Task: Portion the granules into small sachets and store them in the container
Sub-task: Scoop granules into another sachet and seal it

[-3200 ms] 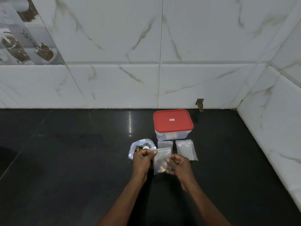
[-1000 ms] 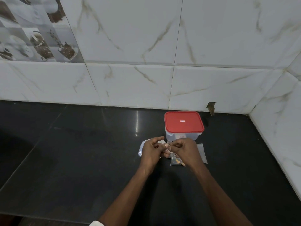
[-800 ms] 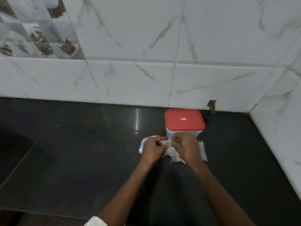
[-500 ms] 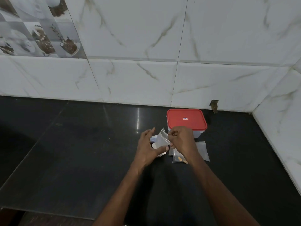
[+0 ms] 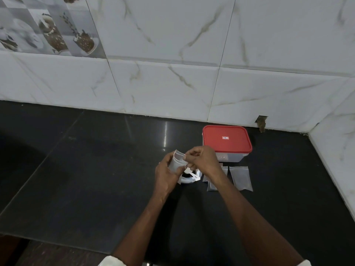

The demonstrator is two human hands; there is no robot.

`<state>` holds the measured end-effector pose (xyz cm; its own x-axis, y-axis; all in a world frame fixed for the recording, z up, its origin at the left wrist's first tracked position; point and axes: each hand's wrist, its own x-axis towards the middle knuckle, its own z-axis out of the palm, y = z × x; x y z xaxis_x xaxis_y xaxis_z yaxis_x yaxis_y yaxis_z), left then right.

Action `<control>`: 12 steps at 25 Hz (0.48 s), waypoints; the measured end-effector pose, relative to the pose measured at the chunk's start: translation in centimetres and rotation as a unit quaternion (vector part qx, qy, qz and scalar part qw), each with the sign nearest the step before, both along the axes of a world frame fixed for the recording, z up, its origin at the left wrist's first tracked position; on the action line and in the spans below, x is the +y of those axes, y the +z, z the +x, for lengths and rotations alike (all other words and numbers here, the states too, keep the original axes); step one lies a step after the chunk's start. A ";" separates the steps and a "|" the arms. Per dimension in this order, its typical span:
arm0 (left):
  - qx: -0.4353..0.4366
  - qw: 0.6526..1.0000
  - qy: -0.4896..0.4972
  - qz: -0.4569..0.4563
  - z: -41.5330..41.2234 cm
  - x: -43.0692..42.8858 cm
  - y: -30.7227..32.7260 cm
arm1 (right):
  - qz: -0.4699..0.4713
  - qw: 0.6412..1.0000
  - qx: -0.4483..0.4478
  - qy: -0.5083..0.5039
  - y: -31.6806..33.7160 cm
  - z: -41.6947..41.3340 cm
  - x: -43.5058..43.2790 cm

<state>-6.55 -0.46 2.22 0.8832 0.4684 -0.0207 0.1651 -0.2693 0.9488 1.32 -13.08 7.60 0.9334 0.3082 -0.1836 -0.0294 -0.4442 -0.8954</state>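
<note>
So here's where we're at: our left hand [image 5: 166,174] has its fingers curled around a small stack of clear, flat plastic sachets [image 5: 177,161], held upright above the glossy black stone countertop [image 5: 96,169]. Our right hand [image 5: 202,160] is right up against it, thumb and forefinger pinching the top edge of the stack at the sachet nearest to it.

Directly under both hands sits a rolled-open white plastic bag [image 5: 189,179] – the contents are too dark to make out. Just behind the right hand is the rectangular clear plastic container with a red lid [image 5: 226,139], lid on. Two more flat clear sachets [image 5: 241,178] lie on the counter – one to the right of the right wrist, one partly hidden beneath it. White marble-look wall tiles [image 5: 172,89] run behind everything.
</note>
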 end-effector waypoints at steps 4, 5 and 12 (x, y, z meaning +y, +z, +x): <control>-0.018 0.997 0.070 -0.040 -0.2 1.5 -1.0 | -0.244 0.964 -0.089 -0.056 -3.5 -0.5 -1.9; -0.013 0.996 0.073 -0.048 -0.3 2.0 -1.4 | -0.285 0.953 -0.082 -0.058 -4.6 -1.1 -2.2; 0.015 0.995 0.035 -0.095 -1.1 2.2 -3.9 | -0.280 0.952 -0.096 -0.079 -7.7 -4.0 -1.3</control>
<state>-7.61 1.71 -1.70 0.8460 0.5145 -0.1398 0.2058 -0.0733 0.9758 -2.64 -14.37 -0.11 0.9930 0.0654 -0.0986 0.0052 -0.8566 -0.5159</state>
